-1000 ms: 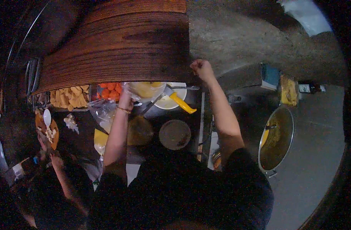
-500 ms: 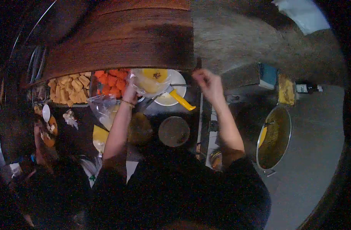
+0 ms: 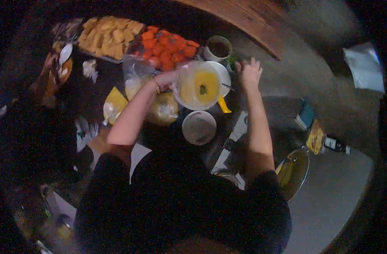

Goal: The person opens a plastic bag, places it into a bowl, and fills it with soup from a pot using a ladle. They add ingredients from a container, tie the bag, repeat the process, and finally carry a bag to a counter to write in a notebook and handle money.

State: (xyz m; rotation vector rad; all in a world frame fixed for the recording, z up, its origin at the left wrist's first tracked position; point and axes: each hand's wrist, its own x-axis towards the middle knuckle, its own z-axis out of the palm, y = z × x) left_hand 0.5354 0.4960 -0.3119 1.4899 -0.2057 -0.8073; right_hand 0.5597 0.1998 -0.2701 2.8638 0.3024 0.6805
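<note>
My left hand (image 3: 167, 80) is closed on the near left side of a clear plastic bag (image 3: 185, 91) with yellow liquid in it. A small dark green clump floats on the liquid. The bag is over a white bowl (image 3: 225, 77), partly covering it. A yellow-handled utensil (image 3: 223, 105) sticks out below the bag. My right hand (image 3: 249, 76) is empty, fingers spread, beside some green herbs (image 3: 238, 63) at the back. Blur hides whether its fingertips touch them.
Trays of tan fried pieces (image 3: 111, 37) and orange-red pieces (image 3: 166, 47) stand at the back left. A cup (image 3: 218, 47) is near the herbs. Close to me are a round bowl (image 3: 199, 128) and filled bags (image 3: 164, 108). A large pot (image 3: 296, 173) stands right. Another person's arm (image 3: 43, 80) is left.
The view has shifted and turned, bringing the cup and herbs into sight. My right hand's fingers have gone from bunched together to spread. My left hand still holds the bag.
</note>
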